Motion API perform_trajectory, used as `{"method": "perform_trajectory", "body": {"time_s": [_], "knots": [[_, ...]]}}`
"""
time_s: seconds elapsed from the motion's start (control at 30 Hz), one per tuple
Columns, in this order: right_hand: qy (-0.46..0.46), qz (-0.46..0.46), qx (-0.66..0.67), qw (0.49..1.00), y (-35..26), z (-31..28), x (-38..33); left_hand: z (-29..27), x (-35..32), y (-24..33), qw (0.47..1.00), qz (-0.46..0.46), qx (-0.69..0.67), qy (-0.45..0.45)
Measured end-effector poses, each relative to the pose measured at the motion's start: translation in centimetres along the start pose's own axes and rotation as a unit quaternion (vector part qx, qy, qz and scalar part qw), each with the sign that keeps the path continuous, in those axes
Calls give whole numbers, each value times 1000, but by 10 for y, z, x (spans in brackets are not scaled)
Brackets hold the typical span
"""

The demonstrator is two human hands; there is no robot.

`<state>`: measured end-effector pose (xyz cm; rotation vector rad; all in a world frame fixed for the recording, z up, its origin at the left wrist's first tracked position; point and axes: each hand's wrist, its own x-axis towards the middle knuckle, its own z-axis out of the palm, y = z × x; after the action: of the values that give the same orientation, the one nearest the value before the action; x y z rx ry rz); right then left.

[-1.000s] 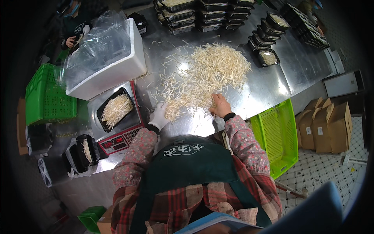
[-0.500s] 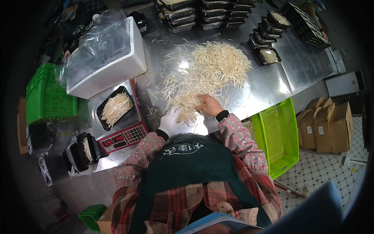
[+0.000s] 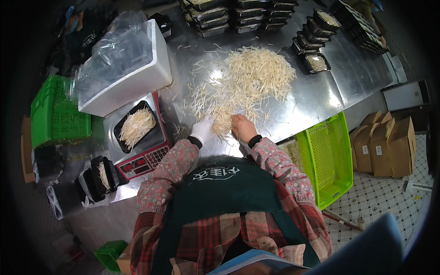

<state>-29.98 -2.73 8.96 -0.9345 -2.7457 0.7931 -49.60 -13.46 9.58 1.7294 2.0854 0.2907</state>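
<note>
A loose pile of pale bean sprouts (image 3: pixel 261 71) is spread over the steel table, with a smaller clump at its near edge. My left hand (image 3: pixel 202 129), in a white glove, presses on the left side of that clump. Against its right side, my bare right hand (image 3: pixel 244 128) has curled fingers, with some fingertips hidden among the sprouts. Left of my hands, a black tray (image 3: pixel 120 141) heaped with sprouts sits on a red-framed digital scale (image 3: pixel 144 162).
Clear lids fill a white foam box (image 3: pixel 160 68) behind the scale. Stacked filled trays (image 3: pixel 213 25) stand at the far edge, more (image 3: pixel 316 39) at far right. Green crates flank me, one (image 3: pixel 327 160) at right. Empty black trays (image 3: pixel 96 181) lie left, paper bags (image 3: pixel 385 146) right.
My hands have drawn the near clump of sprouts into a tighter bunch between them. The right hand has come slightly nearer to me, and the left has shifted a little away from me.
</note>
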Motion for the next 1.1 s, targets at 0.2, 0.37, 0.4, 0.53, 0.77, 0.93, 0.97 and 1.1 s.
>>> {"method": "perform_trajectory", "body": {"time_s": [0.2,0.37,0.4,0.53,0.77,0.93,0.97,1.1], "knots": [[77,59,99,990,44,-32,4,2,-12,-32,995,34,-75,64],[124,95,200,967,27,-88,9,-17,-31,-24,976,126,-122,125],[138,77,226,961,22,-83,13,-23,-31,-14,976,131,-124,123],[58,23,195,979,8,-37,27,-16,-24,9,988,85,-73,106],[55,21,134,989,24,-24,15,-3,-68,-24,972,-56,-183,135],[50,-7,-34,998,-25,-15,4,28,-81,-31,948,-66,-247,190],[45,-17,-78,996,-43,-14,2,31,-82,-31,943,-60,-265,191],[40,-25,-41,998,-41,12,6,7,-84,-11,935,-96,-307,149]]}}
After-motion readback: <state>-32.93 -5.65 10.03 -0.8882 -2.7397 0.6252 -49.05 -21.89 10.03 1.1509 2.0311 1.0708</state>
